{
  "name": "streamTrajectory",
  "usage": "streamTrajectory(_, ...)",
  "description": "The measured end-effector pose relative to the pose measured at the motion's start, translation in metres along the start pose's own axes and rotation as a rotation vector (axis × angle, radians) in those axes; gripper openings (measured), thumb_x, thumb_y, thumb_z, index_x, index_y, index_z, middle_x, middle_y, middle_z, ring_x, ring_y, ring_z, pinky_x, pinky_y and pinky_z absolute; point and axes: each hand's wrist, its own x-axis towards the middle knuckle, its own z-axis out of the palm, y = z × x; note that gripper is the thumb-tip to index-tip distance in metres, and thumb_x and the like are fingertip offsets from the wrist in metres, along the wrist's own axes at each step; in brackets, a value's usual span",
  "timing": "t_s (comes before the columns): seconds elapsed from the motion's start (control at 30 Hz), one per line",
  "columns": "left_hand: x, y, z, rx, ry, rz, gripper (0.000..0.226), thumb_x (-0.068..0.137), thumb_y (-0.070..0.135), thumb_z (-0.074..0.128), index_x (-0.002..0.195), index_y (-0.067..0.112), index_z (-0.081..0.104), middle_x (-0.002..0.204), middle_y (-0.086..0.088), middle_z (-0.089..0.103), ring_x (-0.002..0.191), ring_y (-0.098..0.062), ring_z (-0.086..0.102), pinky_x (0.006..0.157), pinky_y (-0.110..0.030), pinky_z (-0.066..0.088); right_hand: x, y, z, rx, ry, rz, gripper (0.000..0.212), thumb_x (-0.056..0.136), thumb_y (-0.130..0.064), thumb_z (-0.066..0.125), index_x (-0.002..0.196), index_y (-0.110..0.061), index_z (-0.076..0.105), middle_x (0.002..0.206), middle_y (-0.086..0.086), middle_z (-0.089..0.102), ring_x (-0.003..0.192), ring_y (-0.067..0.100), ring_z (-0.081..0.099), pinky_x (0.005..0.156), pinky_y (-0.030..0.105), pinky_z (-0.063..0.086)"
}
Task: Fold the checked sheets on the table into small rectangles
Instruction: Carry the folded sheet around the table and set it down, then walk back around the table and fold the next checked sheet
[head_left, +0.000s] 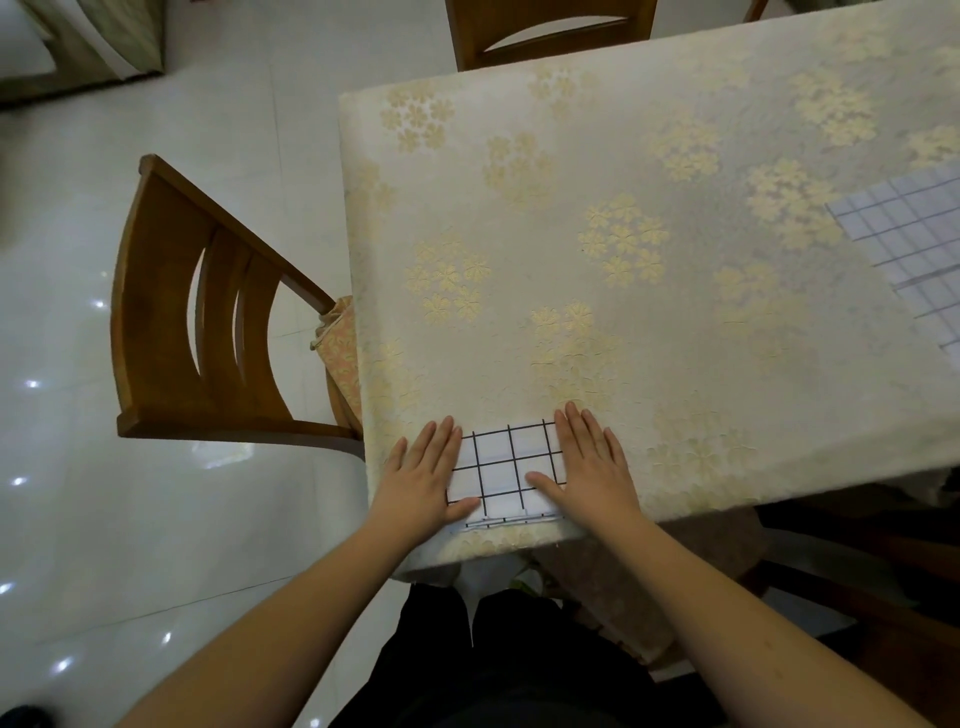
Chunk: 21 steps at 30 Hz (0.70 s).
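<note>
Pressing a folded white sheet with black grid lines (506, 470) flat at the near table edge.
Surroundings: cream floral tablecloth (597, 218); 2 brown wooden chairs (171, 322), left and far side; another checked sheet (914, 239) far right. Long axis left-right. Left hand (423, 475) and right hand (589, 465): fingers straight, flat on its ends.

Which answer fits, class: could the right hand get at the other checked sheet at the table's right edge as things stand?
Probably yes. The right hand lies flat on the folded sheet, holding nothing, and only bare tablecloth lies between it and the other checked sheet; it would need a long stretch.
</note>
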Motion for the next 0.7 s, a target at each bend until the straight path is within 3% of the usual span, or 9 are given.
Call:
streamTrajectory(0.13,-0.003,0.011,-0.023,-0.05,-0.026,-0.054,0.104,0.07,0.079,0.004,0.156,0.019,-0.001,0.164,-0.001,-0.004,0.151,-0.021,0.0,0.119,-0.046,0.011,-0.002,-0.001,-0.017,0.04,-0.005,-0.003,0.096,0.088,-0.075,0.027,0.154,-0.018,-0.012,0.162,0.0,-0.017,0.15,0.018,-0.012,0.119,0.038,-0.005)
streamTrajectory(0.3,-0.025,0.02,-0.047,-0.091,0.089,-0.111,0.075,0.092,0.063,0.015,0.155,0.023,0.011,0.163,0.001,0.01,0.15,-0.019,0.008,0.12,-0.046,0.012,-0.021,-0.01,-0.042,0.045,0.075,-0.022,0.074,0.099,-0.058,0.027,0.157,-0.02,0.0,0.165,0.001,-0.002,0.151,0.019,-0.003,0.12,0.038,0.0)
streamTrajectory(0.43,-0.057,0.016,-0.061,-0.036,0.131,-0.132,0.084,0.083,0.066,-0.001,0.153,0.026,0.022,0.161,0.002,0.022,0.149,-0.019,0.015,0.119,-0.048,0.01,-0.039,-0.026,-0.056,0.017,0.067,-0.084,0.07,0.1,-0.055,0.026,0.157,-0.022,0.001,0.164,0.003,0.002,0.151,0.021,0.001,0.121,0.039,0.002)
streamTrajectory(0.57,-0.09,0.005,-0.075,-0.008,0.137,-0.183,0.088,0.08,0.068,-0.008,0.153,0.028,0.02,0.161,0.003,0.021,0.149,-0.019,0.013,0.12,-0.048,0.005,-0.049,-0.05,-0.063,-0.062,0.058,-0.181,0.067,0.101,-0.056,0.02,0.156,-0.024,0.001,0.164,0.002,0.002,0.151,0.022,0.0,0.12,0.04,-0.002)
streamTrajectory(0.7,-0.115,-0.006,-0.08,-0.044,0.157,-0.223,0.092,0.08,0.072,-0.013,0.153,0.029,0.022,0.161,0.004,0.023,0.149,-0.019,0.014,0.121,-0.05,0.005,-0.058,-0.076,-0.071,-0.168,0.083,-0.27,0.073,0.092,-0.061,0.001,0.156,-0.025,0.004,0.164,0.002,0.002,0.151,0.023,0.001,0.12,0.04,-0.003)
